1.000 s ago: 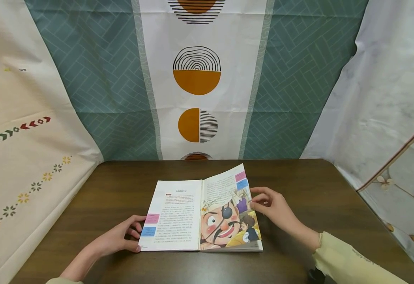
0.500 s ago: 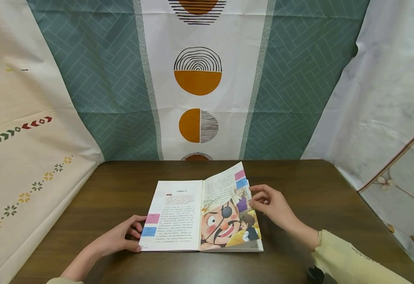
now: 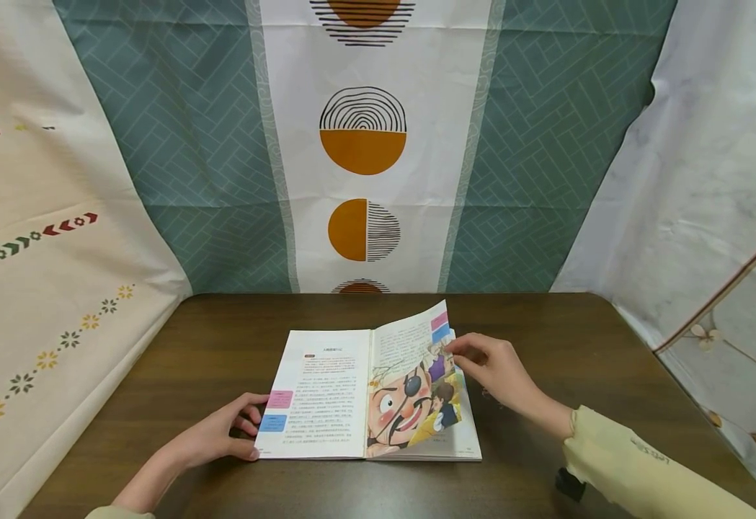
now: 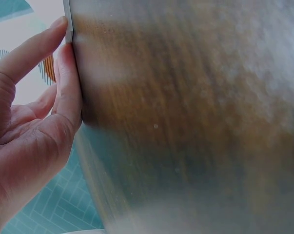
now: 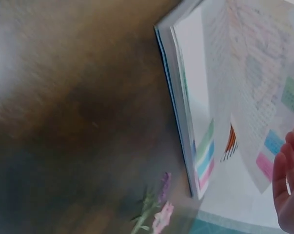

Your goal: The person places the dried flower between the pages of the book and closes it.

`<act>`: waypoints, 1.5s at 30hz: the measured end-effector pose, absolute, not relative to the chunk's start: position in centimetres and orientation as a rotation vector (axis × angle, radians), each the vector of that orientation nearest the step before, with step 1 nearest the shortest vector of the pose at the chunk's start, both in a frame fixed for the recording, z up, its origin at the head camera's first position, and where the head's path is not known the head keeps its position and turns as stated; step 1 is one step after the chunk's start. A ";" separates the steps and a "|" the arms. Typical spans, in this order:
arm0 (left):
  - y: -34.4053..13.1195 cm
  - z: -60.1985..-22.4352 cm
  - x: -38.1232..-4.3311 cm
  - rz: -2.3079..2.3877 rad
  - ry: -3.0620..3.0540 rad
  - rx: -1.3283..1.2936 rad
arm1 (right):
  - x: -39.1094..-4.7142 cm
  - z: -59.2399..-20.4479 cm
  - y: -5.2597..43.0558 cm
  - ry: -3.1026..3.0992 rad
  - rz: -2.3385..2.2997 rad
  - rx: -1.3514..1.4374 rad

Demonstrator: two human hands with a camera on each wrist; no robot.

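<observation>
An open picture book (image 3: pixel 319 404) lies on the dark wooden table, text on its left page. The right hand (image 3: pixel 491 364) pinches the outer edge of a lifted page (image 3: pixel 397 360) between thumb and fingers. That page is bowed, with a cartoon man in an eyepatch and pink and blue tabs. More pages lie beneath it. In the right wrist view the raised page (image 5: pixel 254 92) stands away from the stack. The left hand (image 3: pixel 222 429) rests its fingertips at the book's left edge, thumb by the near corner. In the left wrist view, its fingertips touch the thin book edge (image 4: pixel 68 24).
The brown table (image 3: pixel 235 360) extends around the book. A green and white patterned curtain (image 3: pixel 365 180) hangs behind its far edge. Cream cloth (image 3: pixel 60 303) hangs at the left and white marbled cloth (image 3: pixel 715 180) at the right. A black object (image 3: pixel 569 484) sits under the right sleeve.
The right hand has shifted slightly left, bringing the page's outer edge inward and uncovering a strip of the page beneath. The left hand stays in place.
</observation>
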State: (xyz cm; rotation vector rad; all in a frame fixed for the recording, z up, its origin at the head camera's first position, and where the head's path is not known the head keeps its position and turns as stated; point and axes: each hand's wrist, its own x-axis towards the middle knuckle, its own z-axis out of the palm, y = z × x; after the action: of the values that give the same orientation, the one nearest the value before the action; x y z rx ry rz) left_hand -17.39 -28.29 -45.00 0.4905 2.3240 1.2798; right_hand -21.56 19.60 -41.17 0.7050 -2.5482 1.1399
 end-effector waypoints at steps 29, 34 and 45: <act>-28.3 -45.1 -17.4 1.273 2.340 0.466 | -27.0 -36.9 14.2 -2.251 0.985 1.139; -28.2 -45.0 -17.3 1.266 2.349 0.475 | -27.6 -36.3 12.5 -2.223 1.006 1.217; -28.3 -45.0 -17.3 1.265 2.347 0.461 | -28.7 -35.0 8.0 -2.232 0.958 1.409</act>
State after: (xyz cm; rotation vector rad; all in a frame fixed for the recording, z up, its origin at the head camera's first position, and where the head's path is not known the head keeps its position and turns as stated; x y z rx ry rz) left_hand -17.30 -28.26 -44.98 0.4612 2.3473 1.2650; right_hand -28.65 7.99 -34.97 1.4094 -2.2316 0.9580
